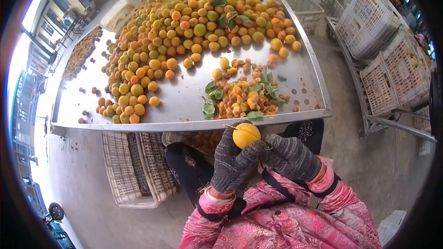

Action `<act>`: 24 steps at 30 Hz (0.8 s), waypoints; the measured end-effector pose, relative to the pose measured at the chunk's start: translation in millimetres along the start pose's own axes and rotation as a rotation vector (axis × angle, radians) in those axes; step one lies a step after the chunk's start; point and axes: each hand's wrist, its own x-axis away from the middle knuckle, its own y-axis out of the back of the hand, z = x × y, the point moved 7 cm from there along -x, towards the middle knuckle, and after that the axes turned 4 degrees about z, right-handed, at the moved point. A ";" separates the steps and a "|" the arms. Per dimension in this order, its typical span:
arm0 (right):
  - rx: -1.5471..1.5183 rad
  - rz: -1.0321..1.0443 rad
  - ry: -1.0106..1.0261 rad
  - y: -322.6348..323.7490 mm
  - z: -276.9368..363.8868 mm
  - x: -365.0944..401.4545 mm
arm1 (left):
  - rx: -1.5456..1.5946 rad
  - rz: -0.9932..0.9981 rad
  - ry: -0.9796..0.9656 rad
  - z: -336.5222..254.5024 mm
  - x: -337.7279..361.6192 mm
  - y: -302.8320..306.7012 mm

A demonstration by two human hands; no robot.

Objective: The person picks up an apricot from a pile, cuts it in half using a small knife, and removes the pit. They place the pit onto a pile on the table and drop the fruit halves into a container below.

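A yellow apricot (246,136) with a dark seam line sits in my gloved left hand (234,159), its fingers closed round it just off the tray's near edge. From the fruit's upper left side pokes a thin brown stick-like tip (229,126). My right hand (291,157), in a matching grey knit glove, is close against the left at the fruit's lower right. Its fingers are curled together, and I cannot tell what they hold. Beyond the hands, a heap of split apricot pieces (240,97) with green leaves lies on the metal tray table (194,97).
Whole apricots (184,23) cover much of the tray's far and left parts. Small brown pits (82,54) lie at its far left. Below stands a plastic crate (121,170). Stacked white crates (367,23) rest on a cart (353,80) at the right.
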 end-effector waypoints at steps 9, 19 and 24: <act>-0.010 0.179 0.289 11.6 0.5 5.7 | 0.037 0.095 -0.112 -4.7 -1.8 -4.2; -0.280 0.175 0.007 0.7 -23.2 1.5 | -0.092 -0.084 -0.131 1.2 -3.6 -3.7; -0.567 0.206 -0.227 -7.2 -39.8 4.2 | -0.222 0.043 -0.146 2.3 -8.6 3.7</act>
